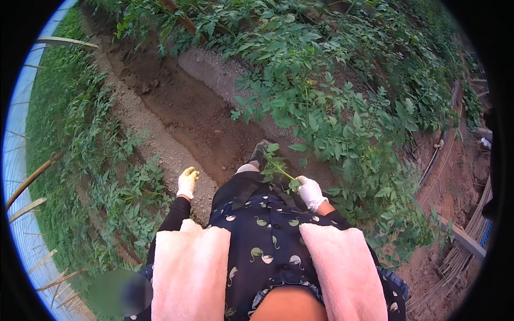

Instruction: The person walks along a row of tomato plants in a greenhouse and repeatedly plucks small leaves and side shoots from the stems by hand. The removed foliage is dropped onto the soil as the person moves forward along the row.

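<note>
My right hand, in a white glove, grips the stems of a small bunch of leafy green tomato shoots. The shoots point away from me, over my dark trousers and close to my shoe. To the left, my left hand hangs above the pale soil ridge. Its glove is stained yellow-green at the fingertips. Those fingers are curled in, and nothing shows between them. Tomato plants stand just beyond and to the right of my right hand.
A brown soil furrow runs ahead between planted rows. Further tomato plants line the left, before plastic sheeting. A wooden stake leans among the far plants. Thin canes and a wooden beam lie at right.
</note>
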Action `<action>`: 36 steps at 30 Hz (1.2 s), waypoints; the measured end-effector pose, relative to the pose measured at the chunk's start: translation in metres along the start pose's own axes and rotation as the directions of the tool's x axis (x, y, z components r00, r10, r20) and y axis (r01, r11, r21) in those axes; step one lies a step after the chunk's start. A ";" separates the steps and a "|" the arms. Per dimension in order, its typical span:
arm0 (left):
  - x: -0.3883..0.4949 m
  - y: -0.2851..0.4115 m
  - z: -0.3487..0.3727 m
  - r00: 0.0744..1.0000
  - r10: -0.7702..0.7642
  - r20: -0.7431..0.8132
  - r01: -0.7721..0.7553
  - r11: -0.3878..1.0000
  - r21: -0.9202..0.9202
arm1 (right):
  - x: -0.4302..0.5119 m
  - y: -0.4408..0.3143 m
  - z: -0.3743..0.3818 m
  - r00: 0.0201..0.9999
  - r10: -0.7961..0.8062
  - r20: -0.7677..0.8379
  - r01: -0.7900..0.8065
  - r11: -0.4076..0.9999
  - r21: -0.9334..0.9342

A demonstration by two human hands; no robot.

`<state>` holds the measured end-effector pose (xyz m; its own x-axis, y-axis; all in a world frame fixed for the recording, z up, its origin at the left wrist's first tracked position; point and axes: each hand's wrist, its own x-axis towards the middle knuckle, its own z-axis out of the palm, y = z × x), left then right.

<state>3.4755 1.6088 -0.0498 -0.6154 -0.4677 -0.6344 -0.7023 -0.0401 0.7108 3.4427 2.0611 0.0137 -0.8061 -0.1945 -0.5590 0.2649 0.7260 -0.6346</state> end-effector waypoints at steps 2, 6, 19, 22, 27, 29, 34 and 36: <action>-0.019 -0.022 -0.016 0.998 -0.059 0.030 0.057 0.998 0.036 | 0.015 0.001 -0.004 1.000 -0.010 0.011 0.011 0.993 -0.116; -0.035 -0.048 -0.035 0.998 -0.035 0.059 0.022 0.979 0.202 | 0.042 -0.008 -0.005 0.998 0.007 0.061 0.016 0.929 -0.369; 0.059 -0.008 -0.109 0.998 -0.005 0.057 0.001 0.998 0.063 | 0.119 -0.095 -0.009 0.982 0.141 -0.129 -0.178 0.921 -0.346; 0.106 0.000 -0.153 0.999 0.028 0.018 -0.029 0.998 0.055 | 0.138 -0.119 -0.001 0.955 0.229 -0.187 -0.271 0.930 -0.248; 0.170 0.059 -0.241 0.996 -0.041 -0.075 0.031 0.991 -0.129 | 0.157 -0.154 0.021 0.942 0.262 -0.210 -0.299 0.939 -0.170; 0.197 0.094 -0.268 0.997 -0.015 -0.077 0.010 0.998 -0.067 | 0.159 -0.162 0.029 0.932 0.271 -0.240 -0.294 0.954 -0.065; 0.253 0.182 -0.262 0.984 0.154 -0.086 -0.160 0.985 -0.068 | 0.150 -0.172 0.035 0.912 0.360 -0.197 -0.396 0.900 -0.186; 0.266 0.214 -0.227 0.980 0.199 0.019 -0.195 0.974 -0.113 | 0.149 -0.178 0.035 0.905 0.382 -0.187 -0.413 0.895 -0.171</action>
<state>3.2424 1.2751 0.0024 -0.7495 -0.4491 -0.4863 -0.5236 -0.0473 0.8506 3.2940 1.8802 0.0246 -0.7277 0.2246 -0.6481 0.4792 0.8425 -0.2460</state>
